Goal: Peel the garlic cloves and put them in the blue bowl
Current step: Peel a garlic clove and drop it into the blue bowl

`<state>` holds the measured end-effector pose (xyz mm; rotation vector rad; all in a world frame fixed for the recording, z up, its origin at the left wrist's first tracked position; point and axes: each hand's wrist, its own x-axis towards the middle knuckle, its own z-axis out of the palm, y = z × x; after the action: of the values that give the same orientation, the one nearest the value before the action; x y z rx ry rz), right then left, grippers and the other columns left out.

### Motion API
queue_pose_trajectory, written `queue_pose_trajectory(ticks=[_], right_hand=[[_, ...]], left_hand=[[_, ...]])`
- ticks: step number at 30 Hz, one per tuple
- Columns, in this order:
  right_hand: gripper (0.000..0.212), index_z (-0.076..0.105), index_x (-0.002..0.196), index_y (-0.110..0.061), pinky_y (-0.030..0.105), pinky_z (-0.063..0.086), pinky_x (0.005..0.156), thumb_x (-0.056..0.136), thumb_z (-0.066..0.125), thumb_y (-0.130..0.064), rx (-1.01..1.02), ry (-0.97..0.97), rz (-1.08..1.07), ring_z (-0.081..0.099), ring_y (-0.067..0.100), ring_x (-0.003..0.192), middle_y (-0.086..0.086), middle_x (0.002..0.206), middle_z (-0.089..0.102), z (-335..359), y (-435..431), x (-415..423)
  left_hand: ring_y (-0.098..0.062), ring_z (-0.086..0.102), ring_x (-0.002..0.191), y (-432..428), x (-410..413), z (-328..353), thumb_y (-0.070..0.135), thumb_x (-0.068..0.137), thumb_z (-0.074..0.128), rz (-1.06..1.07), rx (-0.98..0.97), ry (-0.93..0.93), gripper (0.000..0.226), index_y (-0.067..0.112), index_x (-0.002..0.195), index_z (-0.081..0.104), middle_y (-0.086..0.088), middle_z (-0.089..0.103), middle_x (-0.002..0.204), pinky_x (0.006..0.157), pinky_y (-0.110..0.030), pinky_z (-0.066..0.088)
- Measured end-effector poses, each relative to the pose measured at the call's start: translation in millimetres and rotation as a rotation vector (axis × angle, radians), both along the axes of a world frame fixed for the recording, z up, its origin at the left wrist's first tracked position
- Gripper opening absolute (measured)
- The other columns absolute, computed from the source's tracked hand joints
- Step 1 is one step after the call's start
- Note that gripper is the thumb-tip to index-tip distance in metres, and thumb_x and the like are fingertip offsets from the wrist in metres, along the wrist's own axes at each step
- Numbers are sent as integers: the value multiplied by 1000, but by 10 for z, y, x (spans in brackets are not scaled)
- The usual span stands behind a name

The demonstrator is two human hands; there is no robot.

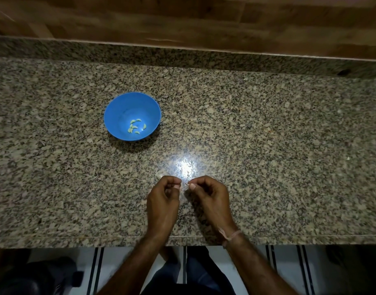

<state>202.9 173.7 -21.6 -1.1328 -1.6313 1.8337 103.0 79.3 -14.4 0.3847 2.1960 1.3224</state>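
Observation:
The blue bowl [119,107] stands on the granite counter, left of centre, with several peeled garlic cloves [136,127] at its bottom. Both hands hover close together near the counter's front edge, well to the right of and nearer than the bowl. My left hand [163,196] has its fingers curled, thumb against forefinger, pinching what looks like a small pale garlic clove, mostly hidden. My right hand [210,194] pinches a tiny brownish scrap of garlic peel [186,184] at its fingertips. Another pale clove [159,176] lies on the counter just behind my left knuckles.
The granite counter [268,145] runs the full width, with a raised granite lip and a wood-patterned wall [182,18] behind. Its front edge [289,236] is just below my wrists. A lamp glare [186,167] shines in front of my hands.

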Motion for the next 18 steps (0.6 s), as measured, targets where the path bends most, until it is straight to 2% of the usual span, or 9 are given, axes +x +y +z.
queue_pose_trajectory(ticks=[3, 5, 7, 8, 9, 11, 13, 15, 18], right_hand=[[11, 75, 92, 0, 26, 59, 77, 98, 69, -7, -97, 33, -44, 74, 24, 86, 19, 88, 75, 36, -6, 4], [17, 74, 94, 3, 38, 61, 85, 99, 71, -13, -213, 75, -36, 74, 37, 96, 26, 94, 74, 26, -4, -10], [22, 75, 94, 2, 55, 59, 92, 98, 73, -20, -268, 93, -3, 70, 50, 100, 30, 97, 73, -48, -17, -26], [24, 76, 94, 0, 57, 58, 91, 97, 74, -23, -268, 78, 21, 70, 51, 97, 31, 96, 73, -77, -33, -39], [25, 76, 94, -1, 55, 58, 87, 97, 74, -25, -265, 57, 42, 71, 48, 91, 31, 94, 73, -89, -49, -53], [19, 78, 97, -2, 41, 57, 76, 99, 71, -20, -231, 17, 63, 71, 31, 82, 24, 91, 75, -76, -74, -72], [11, 79, 102, -6, 27, 58, 79, 98, 70, -9, -118, -34, 60, 75, 17, 88, 9, 96, 79, -66, -44, -57], [17, 79, 107, -10, 25, 60, 87, 95, 72, -1, 35, -111, 55, 75, 12, 99, 0, 105, 79, -137, 39, 1], [29, 76, 113, -15, 27, 59, 94, 92, 72, 3, 145, -191, 76, 72, 10, 108, -2, 114, 76, -199, 99, 103]], left_hand=[[5, 65, 88, -24, 14, 16, 14, 98, 64, -46, 11, 45, 23, 36, 97, 72, 22, 71, 93, 72, -18, 51], [3, 66, 97, -48, 15, 26, 19, 97, 69, -106, 67, 76, 18, 33, 107, 74, 21, 71, 102, 76, -16, 53], [-2, 67, 98, -74, 22, 26, 17, 94, 71, -127, 100, 131, 18, 32, 105, 75, 20, 72, 101, 77, -22, 56], [-3, 68, 95, -85, 23, 26, 16, 94, 71, -115, 105, 151, 17, 31, 100, 76, 19, 72, 98, 76, -26, 57], [-4, 68, 92, -97, 20, 19, 16, 94, 71, -100, 100, 169, 15, 31, 97, 75, 18, 72, 94, 75, -29, 57], [-4, 68, 87, -154, -30, -12, 18, 95, 71, -57, 65, 203, 12, 30, 94, 74, 17, 72, 91, 73, -33, 57], [-5, 67, 87, -261, -154, -75, 21, 96, 70, 20, 6, 249, 10, 31, 96, 73, 17, 71, 93, 72, -31, 55], [-6, 66, 87, -398, -309, -167, 19, 96, 69, 74, -61, 312, 12, 30, 99, 73, 14, 70, 95, 68, -25, 51], [-4, 63, 88, -569, -450, -271, 11, 95, 70, 35, -122, 351, 19, 26, 106, 70, 8, 65, 102, 67, -10, 44]])
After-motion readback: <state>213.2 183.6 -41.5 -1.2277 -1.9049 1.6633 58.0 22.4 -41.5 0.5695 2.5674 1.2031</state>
